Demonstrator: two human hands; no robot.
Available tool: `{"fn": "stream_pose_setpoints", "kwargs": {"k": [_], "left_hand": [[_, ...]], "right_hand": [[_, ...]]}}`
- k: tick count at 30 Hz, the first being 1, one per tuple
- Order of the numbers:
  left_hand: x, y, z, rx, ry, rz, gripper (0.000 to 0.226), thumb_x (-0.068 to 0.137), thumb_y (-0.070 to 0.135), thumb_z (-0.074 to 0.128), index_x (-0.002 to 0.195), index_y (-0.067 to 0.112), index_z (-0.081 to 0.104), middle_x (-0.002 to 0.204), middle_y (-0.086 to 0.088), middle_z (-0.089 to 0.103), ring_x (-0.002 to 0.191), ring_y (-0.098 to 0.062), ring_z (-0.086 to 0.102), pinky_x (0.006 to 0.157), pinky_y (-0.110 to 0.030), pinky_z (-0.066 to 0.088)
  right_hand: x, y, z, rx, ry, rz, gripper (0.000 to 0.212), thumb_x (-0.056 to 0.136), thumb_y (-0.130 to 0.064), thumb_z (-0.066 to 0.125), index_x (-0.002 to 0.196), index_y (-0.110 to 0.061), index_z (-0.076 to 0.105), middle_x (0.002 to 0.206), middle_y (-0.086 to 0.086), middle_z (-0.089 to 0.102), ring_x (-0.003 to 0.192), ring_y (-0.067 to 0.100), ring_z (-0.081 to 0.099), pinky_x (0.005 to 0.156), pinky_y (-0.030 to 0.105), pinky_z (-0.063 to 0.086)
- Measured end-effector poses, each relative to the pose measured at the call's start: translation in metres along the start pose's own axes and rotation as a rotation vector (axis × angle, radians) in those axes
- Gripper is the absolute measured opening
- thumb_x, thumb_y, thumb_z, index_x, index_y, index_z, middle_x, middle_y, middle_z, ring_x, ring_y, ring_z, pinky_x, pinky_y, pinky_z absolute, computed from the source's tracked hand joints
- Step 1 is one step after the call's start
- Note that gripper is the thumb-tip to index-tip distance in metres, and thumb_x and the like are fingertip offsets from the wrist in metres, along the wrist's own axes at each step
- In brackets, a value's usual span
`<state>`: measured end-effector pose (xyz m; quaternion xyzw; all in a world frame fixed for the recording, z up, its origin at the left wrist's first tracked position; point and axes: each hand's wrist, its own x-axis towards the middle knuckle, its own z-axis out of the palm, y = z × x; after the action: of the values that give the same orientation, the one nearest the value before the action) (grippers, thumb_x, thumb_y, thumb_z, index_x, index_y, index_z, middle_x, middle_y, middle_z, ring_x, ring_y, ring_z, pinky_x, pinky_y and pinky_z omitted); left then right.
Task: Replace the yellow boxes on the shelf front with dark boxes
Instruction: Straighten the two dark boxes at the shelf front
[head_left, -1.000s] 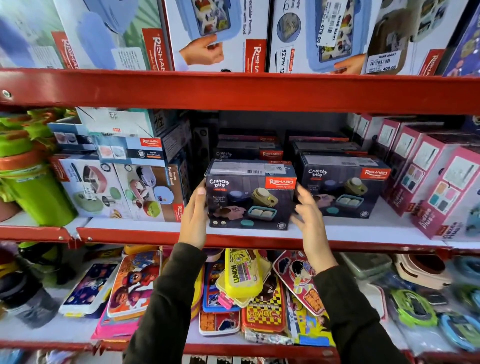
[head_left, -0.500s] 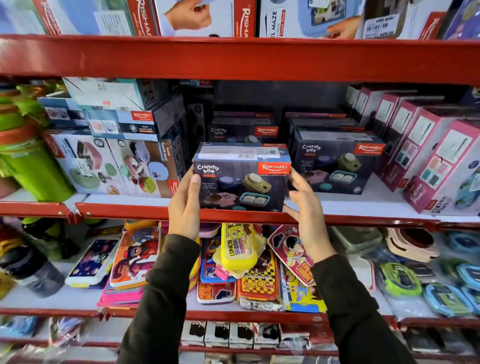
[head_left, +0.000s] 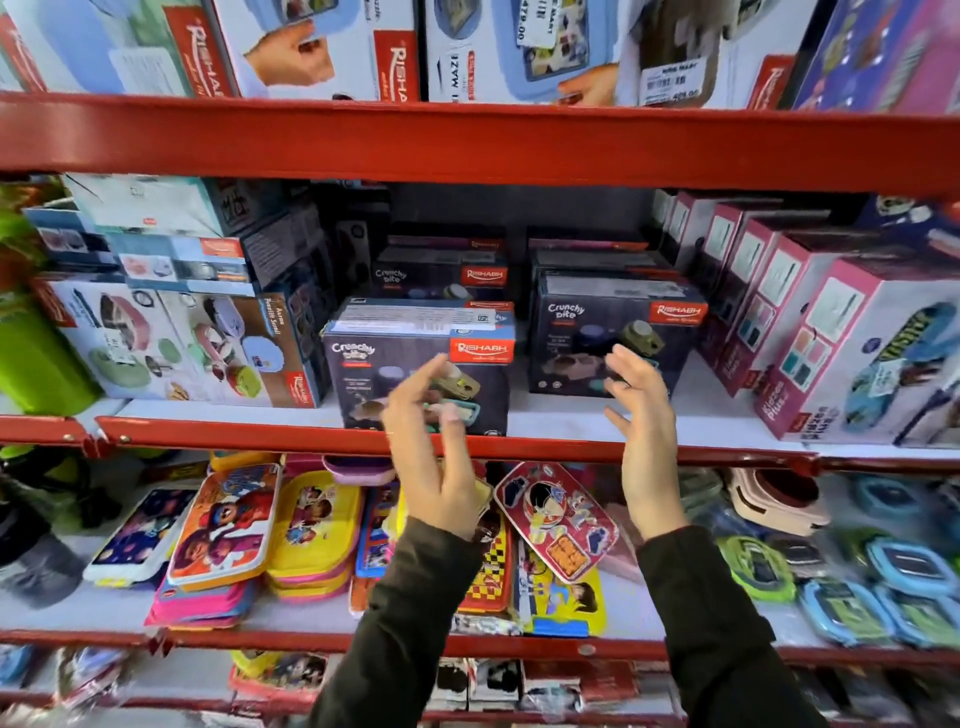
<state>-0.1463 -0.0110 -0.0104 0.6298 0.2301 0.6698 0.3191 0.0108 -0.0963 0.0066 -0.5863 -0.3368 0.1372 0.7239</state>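
A dark Crunchy Bite box (head_left: 415, 358) stands at the front of the middle shelf (head_left: 311, 431), near its red lip. To its right sits a second dark box (head_left: 587, 338), set a little further back, with more dark boxes (head_left: 441, 270) stacked behind. My left hand (head_left: 431, 457) hovers in front of the front box, fingers apart, holding nothing. My right hand (head_left: 641, 426) is raised in the gap in front of the second box, also open and empty. No yellow boxes show on this shelf.
Light blue boxes (head_left: 192, 338) are stacked at the left and pink boxes (head_left: 800, 332) lean at the right. A green bottle (head_left: 31, 353) stands far left. The shelf below carries colourful pencil cases (head_left: 311, 525) and lunch boxes (head_left: 852, 582).
Both hands have let go of the front dark box and pulled back towards me. The box now rests on the shelf front. The left hand has shifted right, across the box face.
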Motion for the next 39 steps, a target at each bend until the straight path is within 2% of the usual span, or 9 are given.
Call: {"fn": "stream_pose_setpoints", "kwargs": {"k": [3,6,10,14,18,25,31,35,39], "left_hand": [[-0.016,0.017,0.040,-0.056,-0.219,-0.014,0.040,0.103,0.023,0.041,0.141,0.015,0.053,0.136,-0.002,0.060,0.127,-0.019,0.058,0.106,-0.037,0.048],[-0.023,0.023,0.079,-0.116,-0.385,-0.168,0.047,0.106,0.027,0.035,0.153,0.021,0.042,0.157,0.012,0.046,0.147,-0.003,0.040,0.120,-0.020,0.033],[-0.008,0.016,0.128,-0.212,-0.332,-0.461,0.048,0.107,0.041,0.028,0.154,0.034,0.023,0.161,0.022,0.024,0.142,0.023,0.022,0.121,-0.009,0.018],[0.015,0.009,0.153,-0.275,-0.115,-0.670,0.054,0.109,0.039,0.029,0.160,0.023,0.021,0.167,0.006,0.026,0.147,0.001,0.025,0.115,-0.015,0.018],[0.026,0.003,0.161,-0.267,-0.051,-0.781,0.058,0.107,0.048,0.030,0.159,0.023,0.028,0.166,0.000,0.032,0.154,-0.017,0.029,0.113,-0.020,0.018],[0.008,-0.002,0.148,-0.154,-0.032,-0.652,0.047,0.109,0.036,0.037,0.153,0.021,0.042,0.147,0.011,0.046,0.145,-0.011,0.040,0.113,-0.019,0.026],[-0.019,0.000,0.130,0.063,-0.126,-0.421,0.055,0.100,0.047,0.035,0.149,0.023,0.044,0.143,0.012,0.048,0.138,-0.006,0.040,0.119,-0.027,0.029],[-0.025,-0.002,0.120,0.069,-0.134,-0.363,0.054,0.101,0.051,0.037,0.146,0.024,0.047,0.145,0.007,0.054,0.139,-0.009,0.047,0.122,-0.039,0.037],[-0.026,0.004,0.114,0.052,-0.098,-0.362,0.055,0.101,0.054,0.034,0.141,0.024,0.055,0.141,0.002,0.062,0.135,-0.011,0.056,0.116,-0.045,0.045]], "right_hand": [[0.012,0.001,-0.025,-0.019,0.077,0.004,0.043,0.093,-0.035,0.047,0.134,-0.036,0.058,0.141,-0.018,0.058,0.137,0.005,0.051,0.121,0.042,0.039],[0.025,0.001,-0.047,-0.028,0.128,0.014,0.051,0.093,-0.034,0.046,0.143,-0.030,0.052,0.144,-0.015,0.053,0.134,0.002,0.051,0.121,0.040,0.039],[0.054,0.000,-0.071,-0.005,0.128,0.078,0.068,0.089,-0.042,0.047,0.154,-0.027,0.040,0.162,-0.003,0.037,0.146,0.010,0.039,0.122,0.034,0.030],[0.083,0.007,-0.081,-0.009,0.077,0.148,0.059,0.102,-0.037,0.049,0.157,-0.026,0.035,0.167,-0.001,0.033,0.151,0.014,0.032,0.125,0.036,0.023],[0.095,0.011,-0.084,0.010,0.019,0.205,0.050,0.107,-0.026,0.043,0.157,-0.022,0.036,0.164,0.003,0.039,0.149,0.017,0.036,0.121,0.035,0.026],[0.077,0.012,-0.108,0.044,0.043,0.257,0.045,0.078,-0.056,0.057,0.123,-0.049,0.059,0.154,-0.001,0.054,0.146,0.022,0.047,0.125,0.053,0.033],[0.061,0.007,-0.120,0.002,0.081,0.215,0.029,0.096,-0.035,0.048,0.122,-0.041,0.060,0.134,-0.007,0.063,0.138,0.024,0.055,0.119,0.047,0.042],[0.052,0.009,-0.130,-0.018,0.087,0.214,0.032,0.105,-0.021,0.045,0.126,-0.039,0.060,0.119,-0.024,0.066,0.121,0.013,0.064,0.100,0.034,0.050],[0.044,0.003,-0.134,-0.010,0.061,0.224,0.032,0.099,-0.026,0.052,0.122,-0.044,0.065,0.129,-0.012,0.070,0.125,0.016,0.065,0.099,0.035,0.053]]}}
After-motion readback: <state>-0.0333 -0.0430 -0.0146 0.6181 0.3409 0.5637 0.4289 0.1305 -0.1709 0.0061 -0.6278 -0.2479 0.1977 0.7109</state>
